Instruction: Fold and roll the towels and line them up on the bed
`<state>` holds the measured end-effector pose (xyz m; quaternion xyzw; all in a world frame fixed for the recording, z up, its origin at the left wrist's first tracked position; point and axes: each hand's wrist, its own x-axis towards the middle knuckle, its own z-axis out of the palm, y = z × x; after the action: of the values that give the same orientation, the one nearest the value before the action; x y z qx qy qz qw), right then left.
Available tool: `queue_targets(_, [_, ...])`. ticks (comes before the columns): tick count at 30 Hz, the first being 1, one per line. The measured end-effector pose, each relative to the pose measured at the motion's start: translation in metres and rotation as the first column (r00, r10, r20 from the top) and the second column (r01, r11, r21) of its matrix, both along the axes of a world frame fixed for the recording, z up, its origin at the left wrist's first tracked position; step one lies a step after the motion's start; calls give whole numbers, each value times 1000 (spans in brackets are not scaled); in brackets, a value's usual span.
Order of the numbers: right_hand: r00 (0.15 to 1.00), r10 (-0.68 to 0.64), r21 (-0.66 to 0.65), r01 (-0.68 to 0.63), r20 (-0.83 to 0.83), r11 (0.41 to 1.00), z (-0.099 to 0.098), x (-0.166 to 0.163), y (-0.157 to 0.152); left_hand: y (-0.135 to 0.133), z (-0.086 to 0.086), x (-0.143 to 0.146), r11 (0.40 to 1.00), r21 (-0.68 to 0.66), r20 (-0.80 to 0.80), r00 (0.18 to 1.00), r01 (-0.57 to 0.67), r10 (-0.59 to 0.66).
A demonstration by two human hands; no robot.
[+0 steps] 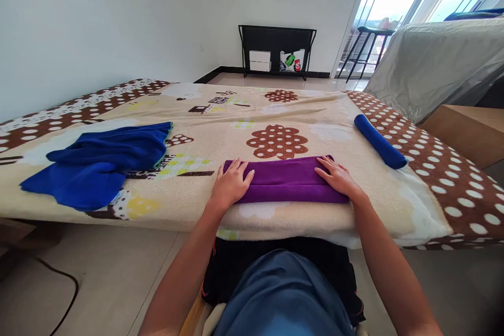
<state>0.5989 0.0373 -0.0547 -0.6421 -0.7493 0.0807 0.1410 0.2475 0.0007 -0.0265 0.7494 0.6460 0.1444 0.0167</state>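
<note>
A purple towel (285, 179), folded into a long flat strip, lies in front of me near the front edge of the blanket-covered surface. Flat on its left end rests my left hand (233, 181), fingers spread and pointing away from me. My right hand (337, 174) lies on the opposite end in the same way, also with its fingers apart. A crumpled blue cloth (106, 163) is spread out to the left. To the right, a blue cloth rolled into a tight cylinder (380, 142) lies at a slant.
The patterned blanket (220, 136) has a brown dotted border. Behind it stand a black rack (277, 39) with boxes and a bag, and a dark stool (370, 37). At right are a sheet-covered piece of furniture (452, 52) and a cardboard box (468, 126). A black cable (73, 283) runs across the floor.
</note>
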Motion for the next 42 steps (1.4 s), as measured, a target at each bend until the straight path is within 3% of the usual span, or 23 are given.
queue_targets(2, [999,-27,60,28,-18,998,0,3,-7,-8,0,-3,987,156,39,999,30,-37])
queue_targets(5, [993,-110,190,118,-51,975,3,7,-35,-29,-5,-14,890,437,43,985,131,-166])
queue_targets(7, [993,-78,320,103,-91,942,7,10,-63,-47,-13,-26,839,494,-31,969,229,-246])
queue_targets(10, [979,186,441,-131,-82,888,10,19,-100,-72,-24,-46,831,447,-100,942,330,-320])
queue_targets(13, [944,330,387,-300,-11,872,6,29,-114,-86,-31,-63,845,413,-113,939,341,-324])
queue_targets(18, [956,289,417,-283,51,864,-7,30,-100,-81,-33,-70,866,399,-126,954,301,-273])
queue_targets(25, [987,145,434,-158,64,887,-12,6,-77,-54,-29,-44,867,476,-87,989,146,-118])
queue_targets(30, [993,66,391,-99,98,915,-9,-2,-60,-33,-22,-33,914,401,-134,991,59,-5])
queue_targets(36, [995,12,407,-50,96,912,4,-13,-56,-22,-6,-19,927,374,-188,981,21,54])
queue_targets(38, [992,79,425,-114,98,898,10,-26,-60,-23,-1,-4,927,372,-192,981,50,24])
queue_targets(42, [947,306,390,-319,95,864,17,-67,-64,-24,0,41,910,310,-193,955,275,-223])
